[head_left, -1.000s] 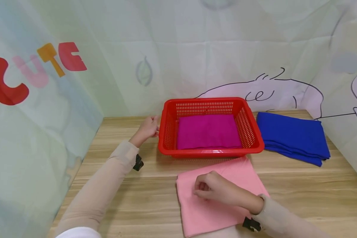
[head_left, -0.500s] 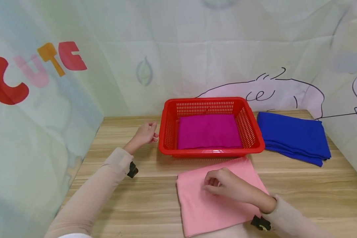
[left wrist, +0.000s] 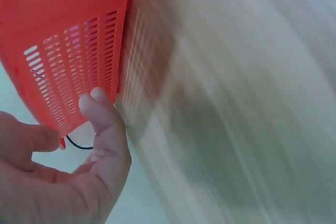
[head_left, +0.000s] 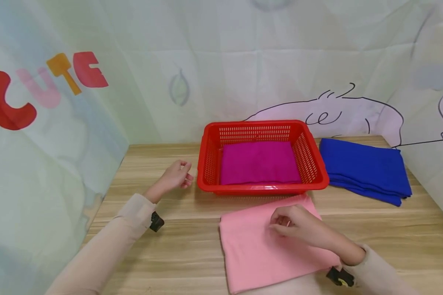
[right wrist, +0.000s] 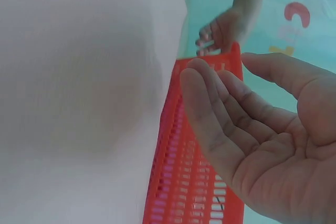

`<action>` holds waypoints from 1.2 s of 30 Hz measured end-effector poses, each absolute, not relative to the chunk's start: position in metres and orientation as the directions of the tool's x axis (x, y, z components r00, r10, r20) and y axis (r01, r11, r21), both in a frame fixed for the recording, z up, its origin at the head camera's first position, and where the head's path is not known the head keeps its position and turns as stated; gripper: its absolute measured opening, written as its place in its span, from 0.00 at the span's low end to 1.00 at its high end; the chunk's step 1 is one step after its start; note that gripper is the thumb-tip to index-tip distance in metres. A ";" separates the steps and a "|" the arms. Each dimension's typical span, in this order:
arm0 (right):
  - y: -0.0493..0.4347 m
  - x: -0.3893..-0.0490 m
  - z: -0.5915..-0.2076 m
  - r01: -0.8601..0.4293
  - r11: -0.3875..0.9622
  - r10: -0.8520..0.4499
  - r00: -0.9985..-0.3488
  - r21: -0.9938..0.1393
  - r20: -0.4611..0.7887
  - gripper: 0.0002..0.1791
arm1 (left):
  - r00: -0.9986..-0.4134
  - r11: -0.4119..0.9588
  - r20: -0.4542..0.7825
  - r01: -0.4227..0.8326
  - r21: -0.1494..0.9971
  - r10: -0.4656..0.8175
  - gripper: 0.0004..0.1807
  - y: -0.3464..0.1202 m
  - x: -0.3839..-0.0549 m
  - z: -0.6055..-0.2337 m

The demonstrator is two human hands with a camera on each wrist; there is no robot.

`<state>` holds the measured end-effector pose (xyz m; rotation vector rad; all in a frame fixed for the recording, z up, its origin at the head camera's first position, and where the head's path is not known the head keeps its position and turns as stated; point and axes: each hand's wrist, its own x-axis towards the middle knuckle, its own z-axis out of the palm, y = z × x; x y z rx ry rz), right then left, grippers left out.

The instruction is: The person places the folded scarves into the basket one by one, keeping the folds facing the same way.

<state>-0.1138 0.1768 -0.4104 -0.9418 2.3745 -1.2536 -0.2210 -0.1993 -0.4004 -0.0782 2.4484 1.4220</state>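
Note:
A red plastic basket (head_left: 269,187) stands on the table with a folded magenta cloth (head_left: 260,163) inside it. Just left of the basket is my left hand (head_left: 174,176), its fingers loosely bent and holding nothing; in the left wrist view a small gap of table shows beside the basket's slotted wall (left wrist: 79,61). My right hand (head_left: 299,225) hovers over a folded pink cloth (head_left: 251,254) in front of the basket. Its fingers are relaxed and slightly curved, with nothing between them in the right wrist view. Whether it touches the pink cloth cannot be told.
A folded blue cloth (head_left: 363,170) lies right of the basket, close to its rim. Behind the wood-grain table (head_left: 170,254) hangs a printed curtain (head_left: 151,82), which also runs along both sides. Each wrist carries a small black device.
My left hand has drawn away from the basket's left side, toward the lower left. The right hand has slid rightward above the pink cloth. Basket and cloths have stayed put.

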 end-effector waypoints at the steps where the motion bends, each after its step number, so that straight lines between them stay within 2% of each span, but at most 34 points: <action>1: 0.180 -0.115 -0.409 -0.424 0.404 -0.670 -0.741 -0.811 0.054 0.02 | -0.947 0.494 -0.299 -0.208 0.844 0.113 0.27 -0.200 -0.219 -0.401; 10: 0.209 -0.117 -0.404 -0.468 0.426 -0.665 -0.742 -0.775 0.083 0.02 | -0.921 0.450 -0.358 -0.257 0.855 0.155 0.24 -0.196 -0.197 -0.398; 18: 0.236 -0.118 -0.401 -0.439 0.492 -0.619 -0.784 -0.752 0.053 0.02 | -0.901 0.408 -0.374 -0.264 0.874 0.219 0.22 -0.189 -0.173 -0.401; 26: 0.260 -0.118 -0.402 -0.312 0.618 -0.501 -0.864 -0.721 -0.056 0.04 | -0.879 0.395 -0.405 -0.288 0.872 0.253 0.16 -0.179 -0.146 -0.401; 31: 0.269 -0.119 -0.406 -0.278 0.691 -0.424 -0.903 -0.667 -0.063 0.06 | -0.863 0.398 -0.415 -0.286 0.871 0.289 0.15 -0.172 -0.131 -0.403; 36: 0.274 -0.122 -0.409 -0.238 0.713 -0.370 -0.927 -0.660 -0.065 0.06 | -0.839 0.365 -0.402 -0.268 0.891 0.366 0.13 -0.168 -0.121 -0.406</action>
